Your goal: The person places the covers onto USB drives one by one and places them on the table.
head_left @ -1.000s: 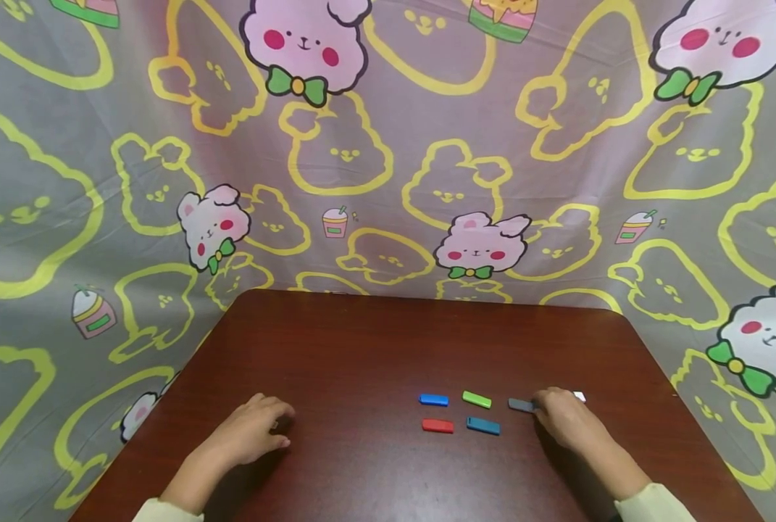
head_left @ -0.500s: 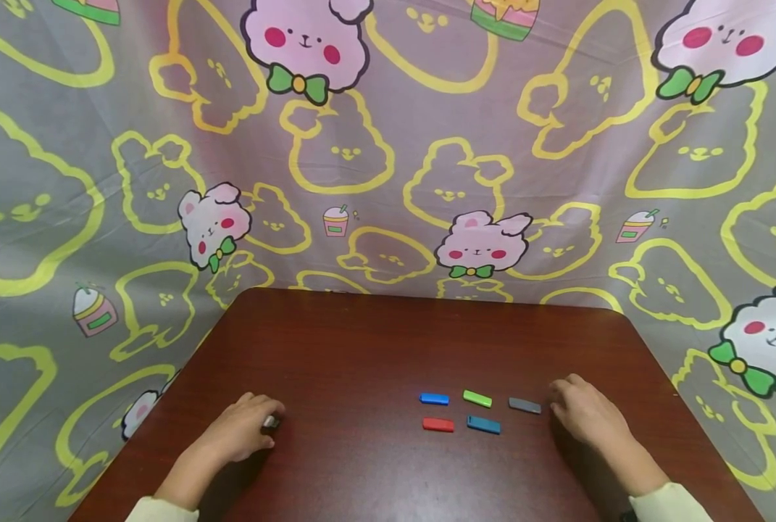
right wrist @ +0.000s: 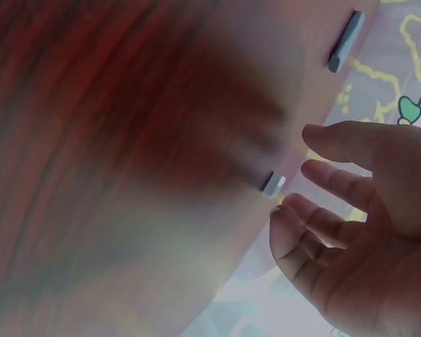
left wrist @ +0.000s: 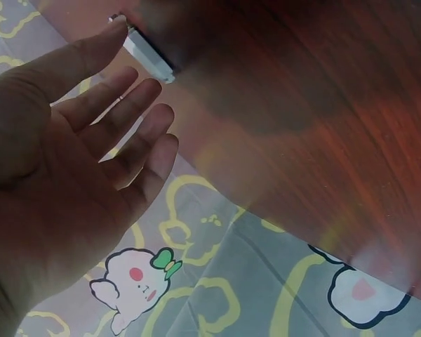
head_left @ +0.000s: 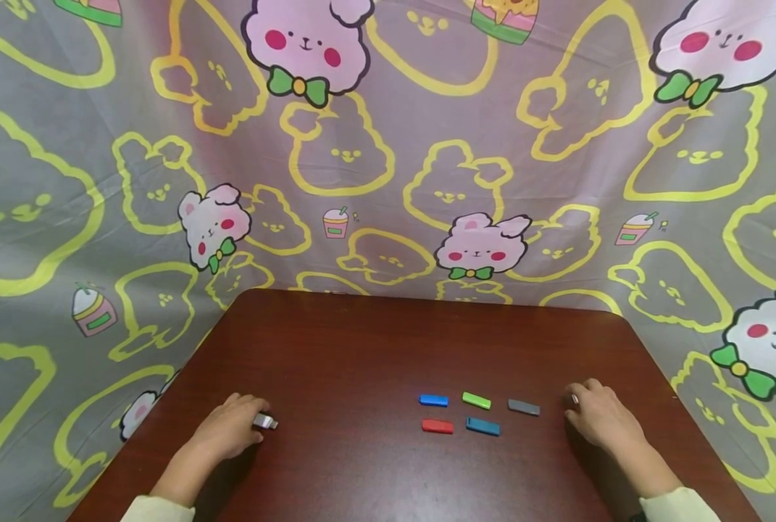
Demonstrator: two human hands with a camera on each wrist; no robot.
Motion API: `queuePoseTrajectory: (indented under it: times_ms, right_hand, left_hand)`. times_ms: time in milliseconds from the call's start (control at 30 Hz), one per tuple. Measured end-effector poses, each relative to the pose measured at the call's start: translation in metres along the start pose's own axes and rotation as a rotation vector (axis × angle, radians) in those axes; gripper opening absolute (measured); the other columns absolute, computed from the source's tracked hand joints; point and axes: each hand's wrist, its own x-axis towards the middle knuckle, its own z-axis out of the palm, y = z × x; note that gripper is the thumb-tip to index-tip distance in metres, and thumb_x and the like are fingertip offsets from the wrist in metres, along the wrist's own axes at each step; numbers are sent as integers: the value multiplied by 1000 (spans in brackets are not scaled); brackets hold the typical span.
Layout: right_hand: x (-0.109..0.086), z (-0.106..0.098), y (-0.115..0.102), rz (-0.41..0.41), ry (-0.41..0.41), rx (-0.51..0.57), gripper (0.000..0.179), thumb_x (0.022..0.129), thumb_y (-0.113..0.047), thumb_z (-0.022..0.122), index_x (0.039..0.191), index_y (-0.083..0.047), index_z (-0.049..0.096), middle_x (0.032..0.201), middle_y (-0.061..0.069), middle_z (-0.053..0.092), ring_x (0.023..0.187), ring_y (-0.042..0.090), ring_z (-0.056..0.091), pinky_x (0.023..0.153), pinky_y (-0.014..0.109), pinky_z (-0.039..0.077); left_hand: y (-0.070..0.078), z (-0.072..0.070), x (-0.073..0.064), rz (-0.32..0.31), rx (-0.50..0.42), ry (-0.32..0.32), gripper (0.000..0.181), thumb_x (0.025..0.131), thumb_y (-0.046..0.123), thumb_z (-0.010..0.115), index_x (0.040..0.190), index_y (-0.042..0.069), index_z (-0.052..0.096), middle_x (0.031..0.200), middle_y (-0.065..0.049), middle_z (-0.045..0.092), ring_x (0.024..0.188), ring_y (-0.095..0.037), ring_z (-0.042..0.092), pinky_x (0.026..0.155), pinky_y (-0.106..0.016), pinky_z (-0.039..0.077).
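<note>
Beside my left hand [head_left: 231,428] a white USB stick [head_left: 265,420] lies on the table with its metal plug showing. In the left wrist view its white body [left wrist: 151,60] sits past the thumb tip, and the fingers [left wrist: 154,123] are loosely bent and spread, apart from it. My right hand [head_left: 599,417] rests low at the right, fingers [right wrist: 323,179] relaxed with nothing between them. Close to its fingertips lies a short white piece [right wrist: 274,184], perhaps a cap, mostly hidden in the head view. A grey stick [head_left: 523,407] lies left of that hand.
Blue [head_left: 433,400] and green sticks [head_left: 476,400] lie in a back row with the grey one. A red stick [head_left: 437,426] and a teal stick [head_left: 483,426] lie in front. The brown table [head_left: 335,348] meets a patterned cloth [head_left: 388,145] behind and at both sides.
My right hand has moved right, away from the grey stick, uncovering it. My left hand has drifted left, so the white USB stick shows beside it. The coloured sticks have stayed put.
</note>
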Motion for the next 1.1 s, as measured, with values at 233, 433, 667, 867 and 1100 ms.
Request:
queuePoseTrajectory:
  times_ms: [233,433,667,867,1100]
  right_hand:
    - [0,3,2,-20,22,2,32,79,-9,79,108,-1,67,100,21,60,90,46,62,76,57,52]
    - [2,3,2,-49,43,-2,32,77,-5,80,106,0,68,96,18,60,87,43,63,75,55,53]
    - [2,7,2,-66,74,-2,29,76,0,79,103,-2,69,94,16,61,87,42,64,75,54,53]
    - [6,8,4,-40,82,18,25,77,3,73,101,0,69,92,18,59,84,42,63,72,54,53]
    - [10,7,8,-8,37,26,20,79,3,71,99,0,68,95,18,58,82,39,63,69,52,52]
  left_hand:
    - [-6,5,2,-5,40,3,27,80,13,84,103,9,71,103,-5,69,98,-30,59,78,-52,51]
    - [-8,7,2,-3,40,32,21,81,10,82,100,11,73,104,-3,71,95,-28,60,76,-51,52]
    - [-9,11,2,29,67,72,20,80,9,82,97,11,72,100,-3,70,92,-27,59,74,-48,51]
    - [-10,13,2,33,57,119,22,76,15,86,93,13,72,95,-1,71,89,-26,60,74,-47,51]
    - [-14,16,4,29,62,133,20,76,17,87,86,16,70,89,1,69,85,-24,59,69,-45,50]
